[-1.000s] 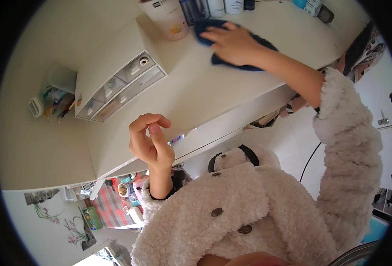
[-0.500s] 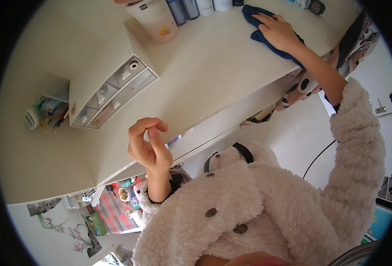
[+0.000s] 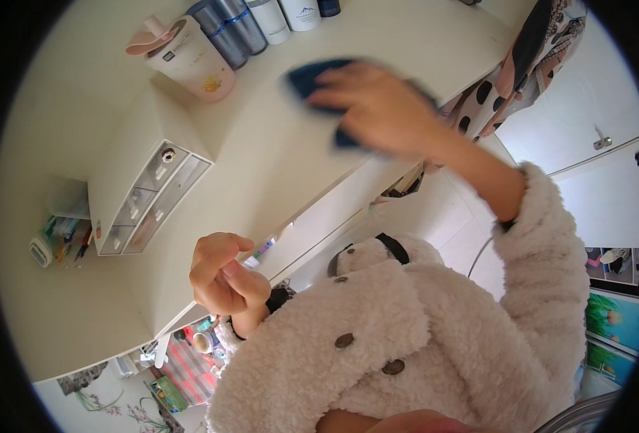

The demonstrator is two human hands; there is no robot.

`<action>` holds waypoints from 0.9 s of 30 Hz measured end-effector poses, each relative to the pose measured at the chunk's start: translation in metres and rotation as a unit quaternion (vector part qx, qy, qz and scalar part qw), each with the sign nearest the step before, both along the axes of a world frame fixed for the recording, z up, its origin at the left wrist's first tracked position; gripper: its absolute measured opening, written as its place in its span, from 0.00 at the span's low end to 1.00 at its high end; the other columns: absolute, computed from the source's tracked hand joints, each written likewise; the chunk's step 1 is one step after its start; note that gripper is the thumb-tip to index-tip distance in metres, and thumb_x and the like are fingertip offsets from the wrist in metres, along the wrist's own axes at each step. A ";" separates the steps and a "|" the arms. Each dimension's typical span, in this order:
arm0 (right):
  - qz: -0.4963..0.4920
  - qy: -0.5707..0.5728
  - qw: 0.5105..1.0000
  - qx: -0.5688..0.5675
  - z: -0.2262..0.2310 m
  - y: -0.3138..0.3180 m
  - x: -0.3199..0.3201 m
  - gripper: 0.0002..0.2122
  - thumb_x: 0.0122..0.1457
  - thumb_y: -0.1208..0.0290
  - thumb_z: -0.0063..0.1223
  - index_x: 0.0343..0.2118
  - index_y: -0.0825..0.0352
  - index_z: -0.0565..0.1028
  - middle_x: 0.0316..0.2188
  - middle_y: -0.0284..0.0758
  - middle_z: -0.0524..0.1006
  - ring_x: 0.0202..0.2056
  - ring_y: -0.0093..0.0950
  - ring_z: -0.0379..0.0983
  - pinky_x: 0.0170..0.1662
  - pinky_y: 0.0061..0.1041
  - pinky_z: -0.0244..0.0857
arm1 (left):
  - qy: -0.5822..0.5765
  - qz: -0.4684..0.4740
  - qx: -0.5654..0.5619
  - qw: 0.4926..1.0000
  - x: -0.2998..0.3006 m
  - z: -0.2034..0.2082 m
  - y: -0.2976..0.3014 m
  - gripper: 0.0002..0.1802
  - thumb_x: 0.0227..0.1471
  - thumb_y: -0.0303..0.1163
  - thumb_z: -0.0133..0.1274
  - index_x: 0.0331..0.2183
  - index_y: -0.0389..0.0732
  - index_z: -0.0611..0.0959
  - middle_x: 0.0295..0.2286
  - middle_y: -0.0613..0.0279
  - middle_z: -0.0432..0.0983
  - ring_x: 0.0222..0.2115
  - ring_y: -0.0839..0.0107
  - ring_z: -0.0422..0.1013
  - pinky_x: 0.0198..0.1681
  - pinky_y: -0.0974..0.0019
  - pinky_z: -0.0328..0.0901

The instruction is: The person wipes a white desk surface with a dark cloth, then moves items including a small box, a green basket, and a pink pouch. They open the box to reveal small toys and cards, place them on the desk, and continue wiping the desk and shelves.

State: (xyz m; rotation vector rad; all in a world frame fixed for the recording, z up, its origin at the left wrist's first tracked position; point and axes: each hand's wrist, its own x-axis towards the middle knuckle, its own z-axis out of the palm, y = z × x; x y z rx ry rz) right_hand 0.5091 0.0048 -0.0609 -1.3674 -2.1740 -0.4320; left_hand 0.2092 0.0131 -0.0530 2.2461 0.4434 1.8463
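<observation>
My right hand (image 3: 381, 108), blurred by motion, presses a dark blue cloth (image 3: 312, 78) against the white desktop (image 3: 276, 155). Parts of the cloth stick out past the fingers and under the palm. Close to the desk's front edge, my left hand (image 3: 225, 274) hovers with its fingers loosely curled and the thumb against them; nothing shows in it. Left of the cloth stands a small white drawer box (image 3: 117, 159) with clear drawer fronts.
A pink lidded canister (image 3: 200, 68) and several bottles (image 3: 267, 20) line the back of the desk. Stationery in a clear holder (image 3: 67, 224) is at the far left. Patterned fabric (image 3: 507, 79) hangs at the right edge, and a shallow drawer (image 3: 334, 224) is below the desktop.
My right hand has swept the cloth leftward and toward me across the desk. The view has shifted, and my left hand appears slightly lower, still curled.
</observation>
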 end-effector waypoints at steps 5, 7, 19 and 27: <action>-0.382 -0.033 0.922 -0.050 0.006 -0.012 0.133 0.19 0.62 0.66 0.37 0.55 0.51 0.71 0.59 0.31 0.67 0.57 0.38 0.63 0.61 0.34 0.57 | 0.007 0.022 -0.037 0.999 -0.002 -0.005 -0.004 0.06 0.58 0.26 0.39 0.33 0.34 0.71 0.19 0.55 0.72 0.18 0.73 0.66 0.24 0.70 0.58; -0.402 -0.079 0.912 0.024 -0.003 -0.005 0.114 0.17 0.57 0.66 0.43 0.49 0.55 0.76 0.52 0.34 0.73 0.48 0.41 0.70 0.51 0.40 0.65 | 0.011 0.018 -0.042 0.999 -0.002 -0.005 -0.005 0.07 0.58 0.26 0.39 0.34 0.34 0.71 0.19 0.55 0.73 0.18 0.73 0.66 0.23 0.71 0.58; 0.022 0.008 0.996 -0.089 0.005 0.022 0.073 0.21 0.57 0.64 0.44 0.55 0.54 0.71 0.58 0.33 0.67 0.58 0.39 0.60 0.61 0.35 0.55 | 0.077 -0.017 -0.018 0.997 0.065 0.007 -0.017 0.04 0.49 0.18 0.45 0.31 0.32 0.74 0.19 0.57 0.75 0.17 0.66 0.70 0.21 0.70 0.65; -0.405 -0.036 0.908 -0.100 0.005 0.029 0.235 0.21 0.58 0.58 0.39 0.55 0.51 0.69 0.57 0.34 0.67 0.54 0.42 0.64 0.54 0.44 0.62 | 0.060 0.051 -0.071 0.994 0.113 -0.007 -0.033 0.06 0.49 0.17 0.45 0.32 0.32 0.75 0.19 0.56 0.75 0.17 0.67 0.70 0.21 0.71 0.64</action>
